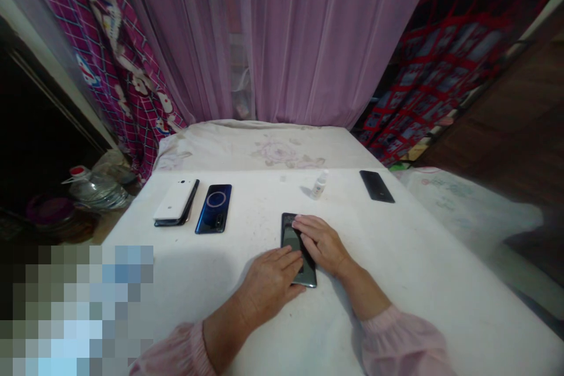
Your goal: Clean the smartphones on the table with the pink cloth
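Note:
A dark smartphone (309, 276) lies on the white tablecloth in front of me, its glossy face up. My left hand (274, 273) grips its lower left side, with fingers across the face and thumb at the bottom edge. From the right, my right hand (324, 242) rests on the upper part of the phone, fingers stretched out and lying over the surface. Whether anything thin is under those fingers is hidden. Beyond the phone stands a small white bottle (319, 185), upright.
On the left lie a blue phone (214, 208) and a white phone (177, 201) stacked on darker ones. A black phone (377, 186) lies at the right. Purple curtains (308, 41) hang behind the table. A plastic jug (94, 188) stands beyond the left edge.

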Available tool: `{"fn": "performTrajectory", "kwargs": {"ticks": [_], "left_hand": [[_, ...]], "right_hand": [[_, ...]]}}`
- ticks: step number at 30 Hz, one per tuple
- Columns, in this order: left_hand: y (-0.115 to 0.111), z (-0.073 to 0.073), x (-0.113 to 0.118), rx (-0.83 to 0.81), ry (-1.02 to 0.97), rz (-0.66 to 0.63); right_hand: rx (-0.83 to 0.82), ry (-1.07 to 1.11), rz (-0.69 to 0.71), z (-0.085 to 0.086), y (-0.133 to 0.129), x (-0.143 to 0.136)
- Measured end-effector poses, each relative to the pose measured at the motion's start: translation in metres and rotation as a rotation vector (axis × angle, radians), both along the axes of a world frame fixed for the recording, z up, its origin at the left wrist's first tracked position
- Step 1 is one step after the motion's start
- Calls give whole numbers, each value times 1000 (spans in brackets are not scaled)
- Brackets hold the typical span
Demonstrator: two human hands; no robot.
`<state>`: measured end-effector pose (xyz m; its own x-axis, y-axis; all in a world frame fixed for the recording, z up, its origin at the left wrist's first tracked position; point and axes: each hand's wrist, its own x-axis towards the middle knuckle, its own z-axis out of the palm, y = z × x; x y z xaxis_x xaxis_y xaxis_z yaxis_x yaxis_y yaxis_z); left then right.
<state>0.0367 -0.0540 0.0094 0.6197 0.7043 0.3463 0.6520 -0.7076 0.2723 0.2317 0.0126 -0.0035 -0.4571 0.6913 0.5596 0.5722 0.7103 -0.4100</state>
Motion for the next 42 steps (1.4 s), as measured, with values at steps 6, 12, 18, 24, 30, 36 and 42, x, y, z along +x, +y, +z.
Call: {"fn": "performTrajectory", "kwargs": {"ticks": [6, 12, 18, 24, 30, 36, 42], "left_hand": [[0, 1, -1, 1, 6, 0], [0, 2, 0, 1, 12, -8], [0, 0, 0, -7, 2, -9], [1, -2, -1, -26, 17, -16], [1, 2, 0, -38, 14, -13], [0, 3, 0, -35, 13, -22], [1, 0, 0, -41, -8, -28]], "right_hand": [[22, 12, -42, 1, -3, 3], [11, 41, -7, 5, -25, 8], [-24, 19, -113, -4, -19, 11], [-48, -19, -189, -9, -8, 10], [-54, -13, -126, -5, -28, 10], [-61, -40, -144, -4, -41, 11], [-64, -61, -222, -11, -19, 6]]}}
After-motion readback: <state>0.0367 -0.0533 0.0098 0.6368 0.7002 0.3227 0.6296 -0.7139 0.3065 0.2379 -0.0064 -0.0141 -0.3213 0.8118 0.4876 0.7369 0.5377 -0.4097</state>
